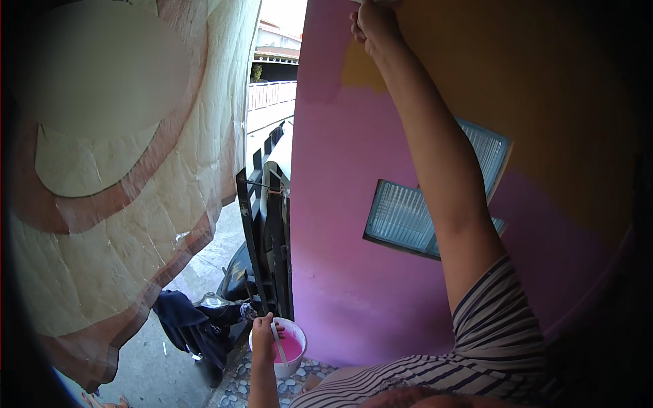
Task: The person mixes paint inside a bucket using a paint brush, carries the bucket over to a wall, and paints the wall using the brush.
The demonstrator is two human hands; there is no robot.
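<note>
Near the bottom centre, my left hand [264,336] is closed round the handle of a white bucket [304,352] with pink paint [290,345] inside. A pale stick or strip stands in the bucket beside my fingers. My right arm reaches up across the wall, and my right hand [375,26] is closed at the top edge against it. Part of a whitish object shows above that hand, mostly cut off by the frame. The wall [354,183] is pink on the left and ochre at the upper right.
Glass-block windows [401,212] are set in the wall behind my arm. A large hanging sheet [136,224] fills the left. Between them stand a black metal gate [255,231] and a motorbike with dark cloth [187,323]. Pebbled floor [238,384] lies below.
</note>
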